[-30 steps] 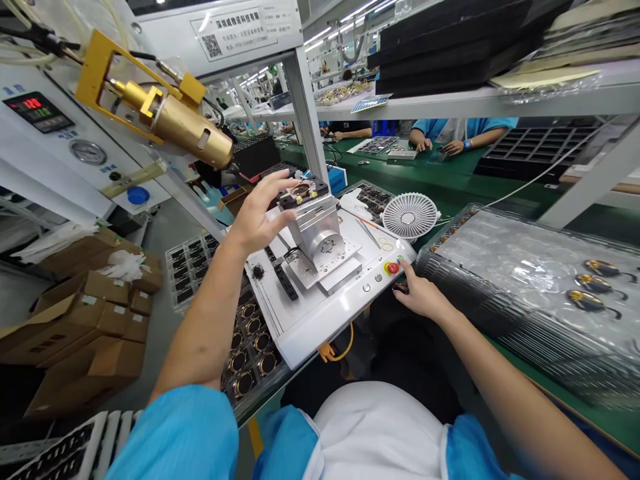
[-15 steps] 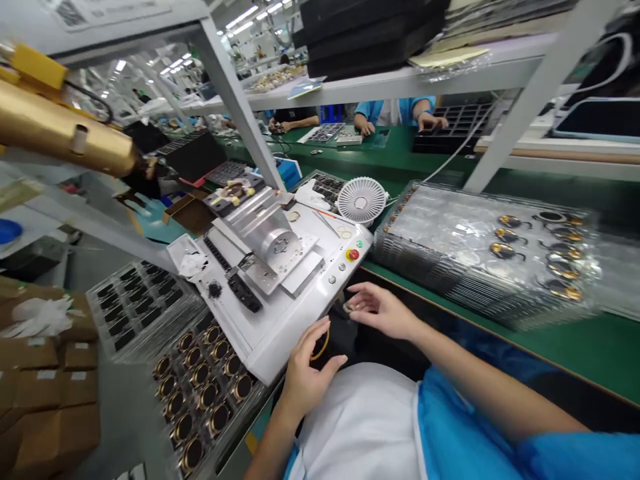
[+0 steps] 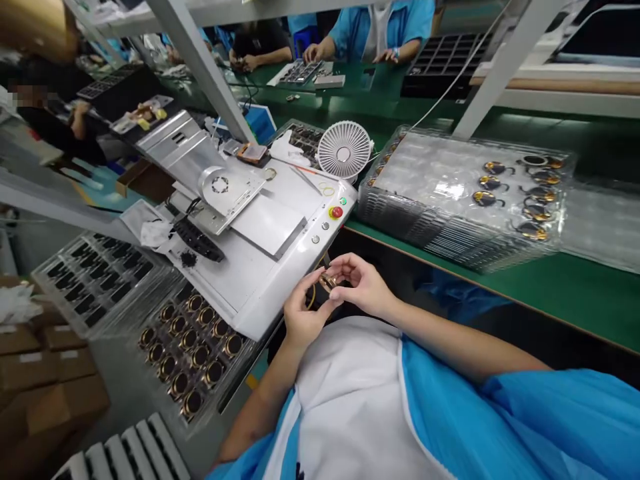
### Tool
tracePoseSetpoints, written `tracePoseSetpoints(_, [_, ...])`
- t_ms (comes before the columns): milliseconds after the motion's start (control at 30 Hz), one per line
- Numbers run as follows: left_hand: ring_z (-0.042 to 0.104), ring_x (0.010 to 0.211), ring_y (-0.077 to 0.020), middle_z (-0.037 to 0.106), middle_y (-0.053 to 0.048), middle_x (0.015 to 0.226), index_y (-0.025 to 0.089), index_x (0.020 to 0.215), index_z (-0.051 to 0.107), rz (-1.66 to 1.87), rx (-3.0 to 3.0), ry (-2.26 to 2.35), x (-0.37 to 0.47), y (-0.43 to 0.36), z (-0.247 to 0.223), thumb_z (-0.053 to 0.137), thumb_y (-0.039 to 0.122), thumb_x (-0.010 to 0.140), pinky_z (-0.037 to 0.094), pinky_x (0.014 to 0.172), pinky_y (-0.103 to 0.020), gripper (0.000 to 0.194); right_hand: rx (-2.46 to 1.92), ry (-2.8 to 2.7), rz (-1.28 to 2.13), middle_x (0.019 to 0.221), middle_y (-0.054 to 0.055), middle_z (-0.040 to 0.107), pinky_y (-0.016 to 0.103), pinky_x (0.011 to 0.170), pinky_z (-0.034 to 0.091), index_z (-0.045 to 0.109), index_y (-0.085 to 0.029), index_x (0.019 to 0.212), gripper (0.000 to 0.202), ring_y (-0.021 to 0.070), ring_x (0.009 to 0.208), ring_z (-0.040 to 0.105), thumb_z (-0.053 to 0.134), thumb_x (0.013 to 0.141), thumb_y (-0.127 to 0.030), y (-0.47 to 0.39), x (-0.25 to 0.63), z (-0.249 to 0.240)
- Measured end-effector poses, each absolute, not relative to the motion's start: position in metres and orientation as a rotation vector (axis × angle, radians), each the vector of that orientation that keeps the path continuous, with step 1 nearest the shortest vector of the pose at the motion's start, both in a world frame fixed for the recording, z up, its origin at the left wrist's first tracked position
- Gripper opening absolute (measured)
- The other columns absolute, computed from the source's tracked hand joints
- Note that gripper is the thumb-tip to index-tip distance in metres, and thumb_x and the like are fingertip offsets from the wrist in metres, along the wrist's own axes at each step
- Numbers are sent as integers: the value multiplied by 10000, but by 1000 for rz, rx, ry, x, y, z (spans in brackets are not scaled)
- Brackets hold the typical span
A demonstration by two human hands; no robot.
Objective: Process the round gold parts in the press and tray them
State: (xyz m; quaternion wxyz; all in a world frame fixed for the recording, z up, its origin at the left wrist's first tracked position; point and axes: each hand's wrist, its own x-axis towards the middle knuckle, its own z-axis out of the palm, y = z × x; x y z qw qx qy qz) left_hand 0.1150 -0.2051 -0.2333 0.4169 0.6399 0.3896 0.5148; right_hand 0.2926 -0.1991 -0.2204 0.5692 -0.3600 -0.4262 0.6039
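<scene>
A small round gold-rimmed part (image 3: 328, 283) is held between both hands in front of my body. My left hand (image 3: 307, 310) pinches it from the left with thumb and fingers. My right hand (image 3: 363, 285) grips its other side, fingers curled over the top. Just beyond the hands lies the front edge of a white machine (image 3: 270, 280) with a red button (image 3: 336, 212). To the left, a clear tray holds several gold-rimmed round parts (image 3: 200, 355).
A white fan (image 3: 345, 150) stands behind the machine. Stacked clear trays (image 3: 450, 200) sit on the green bench at right. A slanted metal post (image 3: 200, 67) rises at left. Black parts fill another tray (image 3: 95, 283). Other people work across the bench.
My hands have come together, and my left hand has closed on the round part, which was at my right fingers. The machine's metal fixture has shifted left in view, its round plate now facing more upward.
</scene>
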Motion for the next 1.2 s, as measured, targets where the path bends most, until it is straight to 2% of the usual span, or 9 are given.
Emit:
tracePoseSetpoints(133, [728, 1218, -326, 675, -164, 1438, 245, 1366, 675, 1197, 1239, 719, 113, -208, -233, 812, 451, 870, 590, 1068, -495, 555, -828, -1123, 1333, 1002, 61, 736, 348, 847, 568, 614, -225, 1085, 702, 209, 927, 705, 1027, 565, -453, -203, 293, -221])
tracePoseSetpoints(233, [788, 1064, -316, 737, -150, 1331, 256, 1315, 714, 1146, 1063, 684, 112, -209, -236, 855, 530, 804, 638, 968, -486, 596, -859, -1263, 1201, 1011, 76, 750, 360, 824, 572, 613, -222, 1102, 749, 230, 917, 716, 1020, 546, -518, -203, 292, -224])
tracePoseSetpoints(433, [819, 858, -251, 814, -87, 1126, 274, 1149, 797, 1150, 901, 755, 110, -209, -238, 975, 469, 648, 681, 841, -408, 566, -846, -1468, 971, 988, 76, 751, 337, 787, 584, 613, -205, 1123, 741, 216, 868, 720, 946, 618, -633, -203, 282, -230])
tracePoseSetpoints(600, [822, 892, -243, 818, -95, 1144, 278, 1119, 811, 1184, 912, 797, 107, -204, -241, 967, 320, 691, 682, 858, -387, 458, -905, -1849, 621, 1072, 107, 748, 399, 899, 560, 650, -190, 1158, 613, 246, 973, 692, 878, 766, -603, -190, 315, -213])
tracePoseSetpoints(733, [821, 895, -227, 820, -86, 1133, 262, 1081, 817, 1215, 918, 849, 101, -204, -247, 950, 307, 713, 677, 894, -398, 394, -1491, -1819, 218, 1132, 125, 738, 449, 967, 539, 713, -196, 1146, 329, 295, 1083, 668, 746, 924, -437, -166, 419, -174])
tracePoseSetpoints(833, [817, 942, -252, 821, -101, 1106, 235, 1098, 807, 1180, 919, 895, 97, -206, -253, 944, 330, 716, 671, 909, -415, 417, -2101, -1663, 40, 1106, 144, 751, 454, 974, 524, 750, -164, 1093, 227, 324, 1079, 679, 679, 908, -273, -150, 509, -142])
tracePoseSetpoints(900, [807, 1008, -284, 819, -123, 1097, 208, 1108, 800, 1148, 942, 919, 96, -207, -256, 947, 344, 707, 663, 924, -420, 449, -2411, -1660, 13, 1109, 149, 764, 444, 952, 525, 764, -149, 1127, 284, 338, 1080, 688, 657, 870, -204, -143, 553, -126])
tracePoseSetpoints(1033, [784, 1095, -307, 815, -139, 1100, 189, 1122, 788, 1113, 980, 918, 97, -208, -259, 941, 343, 710, 639, 972, -425, 465, -2718, -1801, 18, 1114, 127, 778, 388, 827, 537, 783, -174, 1158, 362, 339, 1055, 702, 693, 813, -231, -135, 587, -118])
tracePoseSetpoints(1200, [786, 1083, -308, 811, -130, 1112, 188, 1119, 777, 1108, 953, 918, 100, -211, -259, 936, 351, 716, 632, 972, -439, 462, -2740, -1970, -87, 1004, 120, 789, 354, 705, 508, 811, -209, 1096, 319, 328, 951, 717, 735, 795, -281, -130, 586, -126])
